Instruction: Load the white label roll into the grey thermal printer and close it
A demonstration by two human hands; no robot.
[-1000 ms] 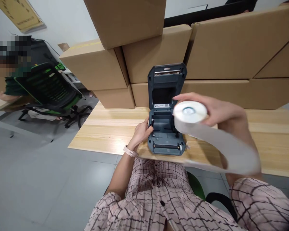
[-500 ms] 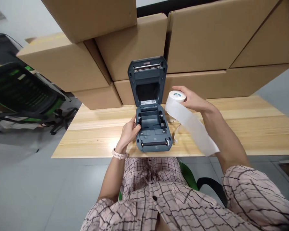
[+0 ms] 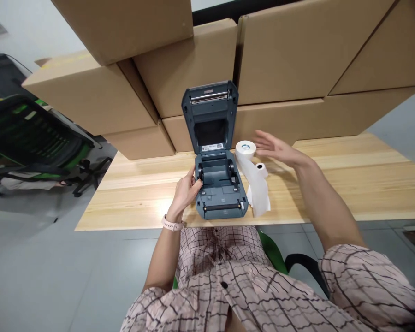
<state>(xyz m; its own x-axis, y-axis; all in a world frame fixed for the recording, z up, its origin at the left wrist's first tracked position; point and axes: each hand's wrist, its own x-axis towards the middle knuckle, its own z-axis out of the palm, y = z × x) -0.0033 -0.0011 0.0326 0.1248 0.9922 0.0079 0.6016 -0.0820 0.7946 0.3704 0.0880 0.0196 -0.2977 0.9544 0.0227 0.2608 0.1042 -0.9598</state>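
A dark grey label printer (image 3: 217,191) stands on the table with its lid (image 3: 210,113) raised and its roll bay bare. My left hand (image 3: 186,189) grips the printer's left side, thumb over the rim. Right of the printer, a large white label roll (image 3: 245,147) rests on the table, its loose strip trailing toward the front edge. Close to that strip sits a smaller white paper roll (image 3: 262,169) with a dark core. My right hand (image 3: 275,148) is just right of the large roll, fingers spread and holding nothing.
Cardboard boxes (image 3: 283,55) are stacked along the back of the wooden table (image 3: 339,184). One box (image 3: 124,27) juts out at the upper left. A black and green office chair (image 3: 34,133) stands on the floor to the left, where part of another person's leg shows.
My right hand has set the large label roll down beside the printer and let go, opening to the right. The smaller roll has come into sight. My left hand stays on the printer.
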